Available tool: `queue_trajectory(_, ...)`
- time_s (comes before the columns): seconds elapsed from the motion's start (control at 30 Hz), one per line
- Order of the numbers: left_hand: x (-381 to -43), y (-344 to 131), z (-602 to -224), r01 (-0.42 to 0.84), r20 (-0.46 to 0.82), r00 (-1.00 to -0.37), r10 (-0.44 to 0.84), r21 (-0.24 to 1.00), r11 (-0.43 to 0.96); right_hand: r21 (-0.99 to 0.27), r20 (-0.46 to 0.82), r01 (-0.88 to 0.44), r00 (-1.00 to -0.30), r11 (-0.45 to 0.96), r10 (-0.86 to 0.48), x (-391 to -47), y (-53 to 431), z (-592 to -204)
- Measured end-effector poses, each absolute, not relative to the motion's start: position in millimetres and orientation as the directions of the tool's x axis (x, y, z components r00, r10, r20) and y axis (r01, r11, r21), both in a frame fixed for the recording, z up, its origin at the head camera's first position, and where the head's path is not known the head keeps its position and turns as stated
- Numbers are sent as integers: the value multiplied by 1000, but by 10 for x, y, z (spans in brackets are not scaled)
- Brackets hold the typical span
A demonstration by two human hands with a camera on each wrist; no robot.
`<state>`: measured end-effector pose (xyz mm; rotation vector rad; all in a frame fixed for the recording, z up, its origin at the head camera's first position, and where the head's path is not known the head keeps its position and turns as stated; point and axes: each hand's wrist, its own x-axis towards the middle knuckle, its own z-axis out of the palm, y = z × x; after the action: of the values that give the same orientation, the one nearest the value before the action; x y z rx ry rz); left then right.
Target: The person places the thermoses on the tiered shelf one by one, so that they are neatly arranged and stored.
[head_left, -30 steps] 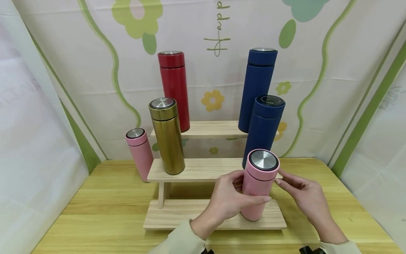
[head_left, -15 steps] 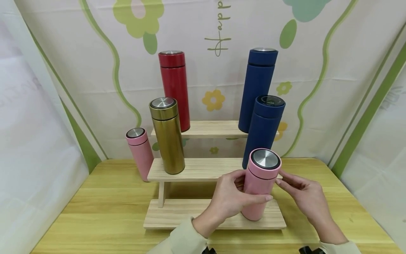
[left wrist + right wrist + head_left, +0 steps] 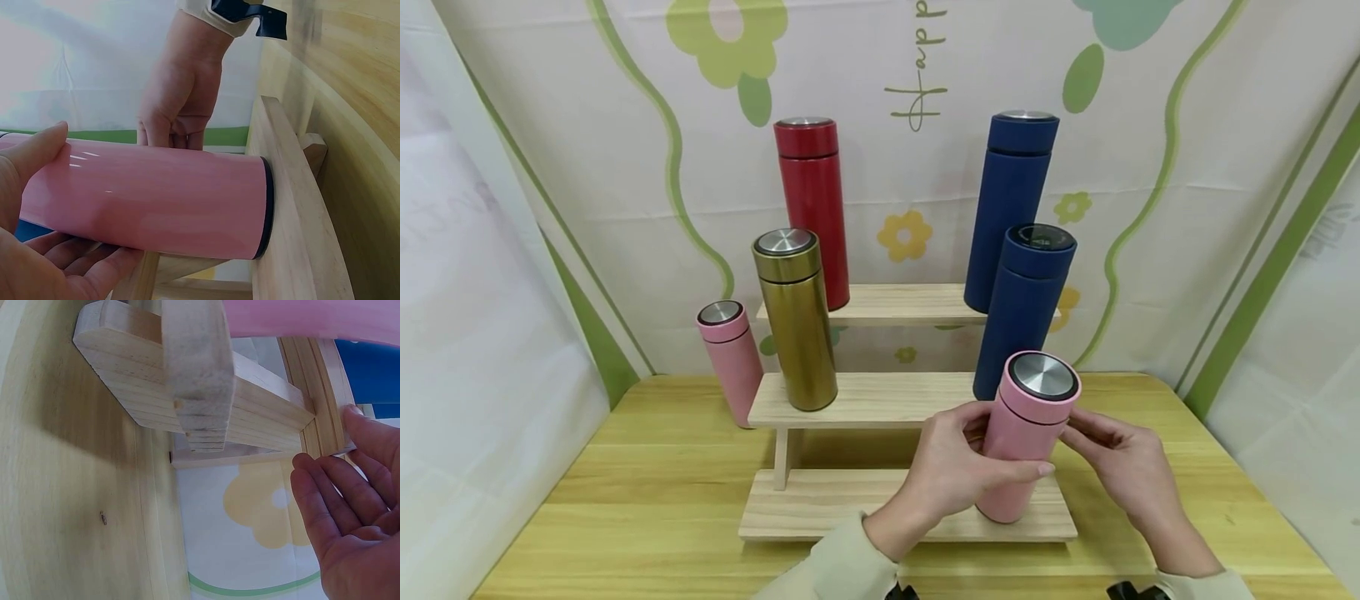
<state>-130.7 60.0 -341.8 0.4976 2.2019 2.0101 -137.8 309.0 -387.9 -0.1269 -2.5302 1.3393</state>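
Note:
My left hand (image 3: 946, 468) grips a pink thermos bottle (image 3: 1028, 437) with a brushed-metal lid, thumb across its front and fingers behind. The bottle's dark base is right at the lowest tier (image 3: 294, 231) of a wooden three-step rack (image 3: 823, 504), near that tier's right end. My right hand (image 3: 1126, 463) is just right of the bottle. In the right wrist view its thumb and fingers (image 3: 315, 506) pinch the end of the rack's middle board (image 3: 322, 394). From the head view, the bottle partly hides those fingertips.
A gold bottle (image 3: 797, 333) and a dark blue bottle (image 3: 1024, 308) stand on the middle tier. Behind them, a red bottle (image 3: 812, 208) and another blue bottle (image 3: 1011, 200) occupy the top tier. A second pink bottle (image 3: 732, 367) stands left of the rack on the wooden table (image 3: 625, 500).
My left hand and the pink bottle have shifted slightly to the right along the lowest tier. The right hand stays in place, now more covered by the bottle.

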Motion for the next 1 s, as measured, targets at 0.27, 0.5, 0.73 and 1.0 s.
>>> queue_trajectory(0.27,-1297,608,-3431,164,138,-937,322,985,57,-825,199,-53,-959,563,200,-1379,3092,-3876)
queue_trajectory(0.5,-1300,606,-3461,181,152,-930,334,982,56,-826,199,-55,-960,561,198,-1373,3094,-3880)
queue_trajectory(0.73,-1279,600,-3464,191,155,-931,329,979,78,-824,200,-57,-960,564,196,-1375,3088,-3884)
queue_trajectory(1.0,-1272,604,-3463,195,155,-936,316,976,96,-816,199,-45,-958,576,208,-1370,3080,-3868)
